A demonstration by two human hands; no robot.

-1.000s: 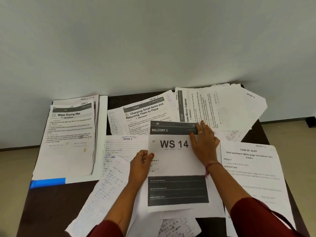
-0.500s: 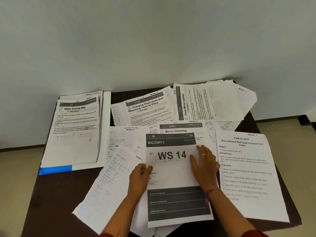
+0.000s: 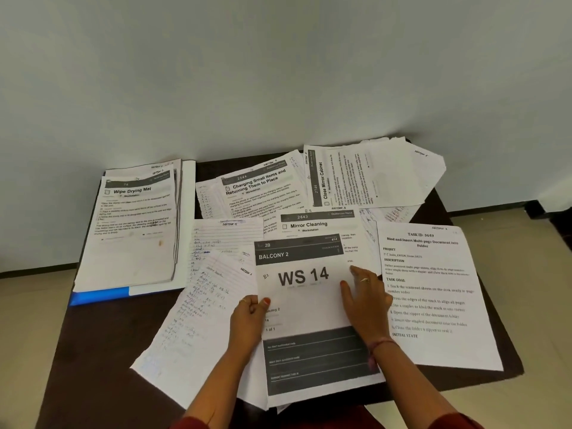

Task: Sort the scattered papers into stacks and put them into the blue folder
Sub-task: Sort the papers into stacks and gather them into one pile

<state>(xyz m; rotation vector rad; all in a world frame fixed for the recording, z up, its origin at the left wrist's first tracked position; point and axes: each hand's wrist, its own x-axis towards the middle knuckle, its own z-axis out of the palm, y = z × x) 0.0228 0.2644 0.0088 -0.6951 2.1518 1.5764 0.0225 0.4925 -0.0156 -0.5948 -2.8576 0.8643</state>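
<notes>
Sorting looks to us only partly done; one squared stack headed "Wipe Drying Mat" (image 3: 133,230) lies at the far left on top of the blue folder (image 3: 99,295), whose blue edge shows beneath its near side, and we judge the folder not yet filled or closed. Loose sheets are spread across the dark table (image 3: 102,360): the "Charging Small Items" sheet (image 3: 260,187), the "Close Mirror Cabinet" pile (image 3: 365,174), the "Mirror Cleaning" page (image 3: 309,226), handwritten lined pages (image 3: 198,314) and a task sheet (image 3: 430,292) at the right. Our left hand (image 3: 249,317) pinches the left edge of the "WS 14" sheet (image 3: 305,308), thumb on top, fingers curled under; our right hand (image 3: 365,301) rests flat on its right side with fingers straight. We cannot tell how many sheets sit under it, nor how much of the folder is covered; the handwriting is too small to read.
</notes>
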